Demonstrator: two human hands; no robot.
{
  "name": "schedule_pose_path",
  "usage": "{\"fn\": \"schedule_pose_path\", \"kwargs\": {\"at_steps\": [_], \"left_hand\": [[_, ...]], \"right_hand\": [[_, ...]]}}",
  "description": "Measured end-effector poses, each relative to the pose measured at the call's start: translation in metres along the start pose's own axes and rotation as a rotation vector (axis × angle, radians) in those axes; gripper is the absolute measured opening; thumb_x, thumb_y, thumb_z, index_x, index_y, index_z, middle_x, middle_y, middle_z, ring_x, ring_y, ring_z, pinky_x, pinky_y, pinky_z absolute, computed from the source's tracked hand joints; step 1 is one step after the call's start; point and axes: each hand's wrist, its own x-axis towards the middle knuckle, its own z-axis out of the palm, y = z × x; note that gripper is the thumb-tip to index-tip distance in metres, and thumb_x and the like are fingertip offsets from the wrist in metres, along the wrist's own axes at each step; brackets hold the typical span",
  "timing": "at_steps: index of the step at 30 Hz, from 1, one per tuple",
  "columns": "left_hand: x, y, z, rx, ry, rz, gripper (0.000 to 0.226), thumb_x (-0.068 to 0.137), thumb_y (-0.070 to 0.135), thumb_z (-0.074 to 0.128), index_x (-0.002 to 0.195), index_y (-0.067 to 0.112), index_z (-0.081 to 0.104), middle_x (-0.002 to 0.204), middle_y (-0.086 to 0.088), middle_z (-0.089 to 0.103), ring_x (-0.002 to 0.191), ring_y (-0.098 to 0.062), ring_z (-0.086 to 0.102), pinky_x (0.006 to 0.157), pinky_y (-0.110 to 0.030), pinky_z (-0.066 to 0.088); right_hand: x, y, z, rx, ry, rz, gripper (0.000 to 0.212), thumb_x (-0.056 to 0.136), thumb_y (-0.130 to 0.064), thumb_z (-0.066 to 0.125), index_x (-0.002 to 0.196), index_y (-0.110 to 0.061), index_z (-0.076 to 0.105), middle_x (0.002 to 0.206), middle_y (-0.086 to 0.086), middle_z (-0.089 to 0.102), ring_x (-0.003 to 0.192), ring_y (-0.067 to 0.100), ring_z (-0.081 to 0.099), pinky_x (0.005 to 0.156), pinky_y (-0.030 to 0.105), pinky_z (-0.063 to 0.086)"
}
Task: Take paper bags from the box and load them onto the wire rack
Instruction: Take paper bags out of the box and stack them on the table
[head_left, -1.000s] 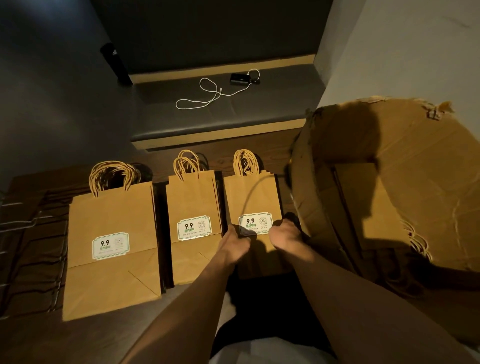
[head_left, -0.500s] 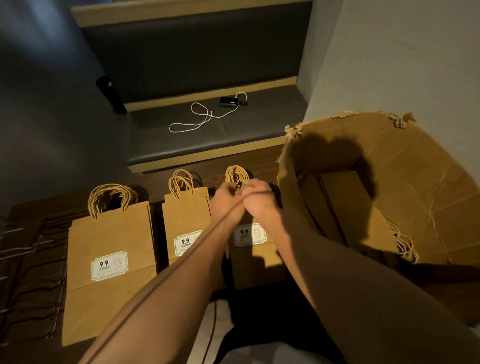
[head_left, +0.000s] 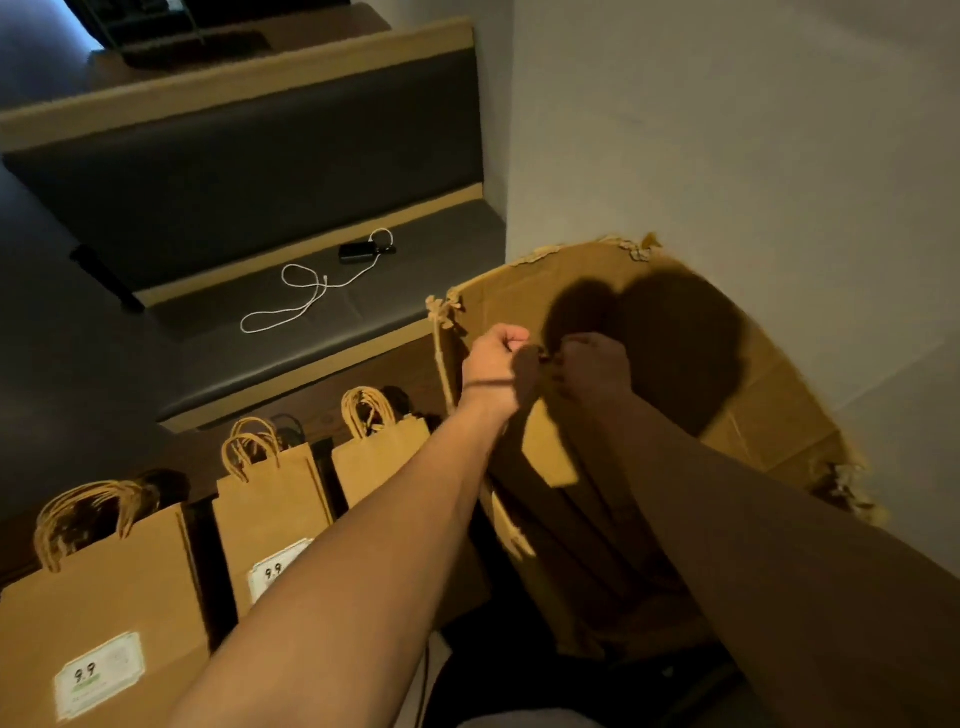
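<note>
My left hand (head_left: 493, 364) and my right hand (head_left: 592, 369) are raised close together, both curled into fists over the mouth of the torn cardboard box (head_left: 779, 415). They grip the twisted handles of a brown paper bag (head_left: 548, 452), which hangs under them against the box's shadowed inside. To the left, three lots of brown paper bags with white 9.9 labels lie in a row: a left one (head_left: 104, 597), a middle one (head_left: 265, 514) and a right one (head_left: 379, 462). The wire rack is out of view.
A dark padded bench (head_left: 363, 291) runs behind the bags, with a white cable (head_left: 306, 296) and a small black device (head_left: 356, 252) on its seat. A pale wall (head_left: 727, 156) stands right behind the box.
My hands rose from the lower part of the right-hand bag to its handles, then moved up and right over the box. The view tilted upward.
</note>
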Motion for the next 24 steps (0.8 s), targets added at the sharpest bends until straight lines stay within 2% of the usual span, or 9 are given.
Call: {"fn": "schedule_pose_path", "kwargs": {"at_steps": [2, 4, 5, 9, 12, 14, 16, 20, 24], "left_hand": [[0.006, -0.019, 0.024, -0.117, -0.039, -0.199, 0.026, 0.100, 0.009, 0.043, 0.076, 0.016, 0.050, 0.072, -0.002, 0.058, 0.087, -0.021, 0.056, 0.072, -0.022, 0.049], [0.006, -0.038, 0.038, 0.026, -0.040, -0.359, 0.015, 0.099, 0.020, 0.045, 0.098, 0.012, 0.057, 0.098, -0.010, 0.064, 0.104, -0.030, 0.060, 0.090, -0.034, 0.052], [0.005, -0.047, 0.045, 0.096, 0.011, -0.430, 0.026, 0.098, 0.023, 0.047, 0.117, 0.009, 0.058, 0.117, -0.014, 0.063, 0.113, -0.036, 0.059, 0.092, -0.037, 0.050], [0.010, -0.086, 0.058, 0.034, 0.070, -0.550, 0.043, 0.101, 0.017, 0.049, 0.139, -0.002, 0.048, 0.143, -0.020, 0.051, 0.130, -0.035, 0.052, 0.081, -0.030, 0.044], [0.019, -0.113, 0.069, -0.038, 0.094, -0.669, 0.043, 0.101, 0.016, 0.047, 0.140, -0.002, 0.047, 0.141, -0.019, 0.051, 0.129, -0.036, 0.051, 0.096, -0.036, 0.047], [0.030, -0.138, 0.075, -0.113, 0.109, -0.738, 0.032, 0.100, 0.017, 0.046, 0.125, -0.001, 0.055, 0.125, -0.018, 0.058, 0.113, -0.033, 0.058, 0.103, -0.041, 0.046], [0.039, -0.168, 0.079, -0.151, 0.087, -0.774, 0.024, 0.099, 0.015, 0.046, 0.114, 0.000, 0.058, 0.113, -0.017, 0.062, 0.100, -0.032, 0.061, 0.101, -0.042, 0.047], [0.029, -0.161, 0.086, -0.199, 0.122, -0.780, 0.035, 0.098, 0.007, 0.047, 0.132, -0.001, 0.053, 0.131, -0.019, 0.059, 0.122, -0.038, 0.057, 0.097, -0.048, 0.049], [0.048, -0.186, 0.090, -0.173, 0.205, -0.732, 0.045, 0.086, 0.010, 0.059, 0.130, 0.002, 0.053, 0.121, -0.021, 0.063, 0.106, -0.039, 0.065, 0.090, -0.056, 0.054]], "right_hand": [[0.013, 0.022, -0.028, -0.110, 0.036, 0.058, 0.032, 0.082, -0.024, 0.052, 0.109, -0.016, 0.068, 0.109, 0.012, 0.068, 0.104, 0.033, 0.063, 0.091, 0.044, 0.052], [0.022, 0.041, -0.050, -0.219, 0.041, 0.111, 0.030, 0.089, -0.018, 0.052, 0.115, -0.012, 0.065, 0.114, 0.012, 0.066, 0.107, 0.033, 0.060, 0.090, 0.041, 0.048], [0.029, 0.051, -0.062, -0.264, 0.040, 0.138, 0.030, 0.090, -0.018, 0.053, 0.117, -0.011, 0.064, 0.117, 0.013, 0.064, 0.109, 0.033, 0.059, 0.090, 0.040, 0.047], [0.055, 0.081, -0.083, -0.388, 0.003, 0.196, 0.036, 0.092, -0.018, 0.056, 0.126, -0.006, 0.057, 0.127, 0.016, 0.058, 0.106, 0.029, 0.054, 0.079, 0.032, 0.039], [0.071, 0.095, -0.089, -0.434, -0.025, 0.195, 0.042, 0.092, -0.020, 0.059, 0.130, -0.005, 0.052, 0.130, 0.016, 0.055, 0.117, 0.033, 0.052, 0.079, 0.030, 0.036], [0.082, 0.101, -0.088, -0.464, -0.051, 0.197, 0.046, 0.092, -0.023, 0.063, 0.132, -0.004, 0.050, 0.133, 0.017, 0.054, 0.121, 0.034, 0.051, 0.084, 0.033, 0.041], [0.091, 0.107, -0.087, -0.473, -0.089, 0.212, 0.059, 0.091, -0.026, 0.067, 0.140, -0.003, 0.043, 0.141, 0.017, 0.049, 0.128, 0.035, 0.047, 0.094, 0.034, 0.042], [0.107, 0.123, -0.083, -0.570, -0.170, 0.214, 0.088, 0.087, -0.033, 0.071, 0.153, -0.003, 0.021, 0.155, 0.016, 0.031, 0.142, 0.033, 0.031, 0.112, 0.038, 0.031], [0.119, 0.131, -0.072, -0.728, -0.229, 0.224, 0.094, 0.087, -0.033, 0.070, 0.155, -0.005, 0.010, 0.159, 0.017, 0.019, 0.145, 0.036, 0.021, 0.116, 0.045, 0.026]]}}
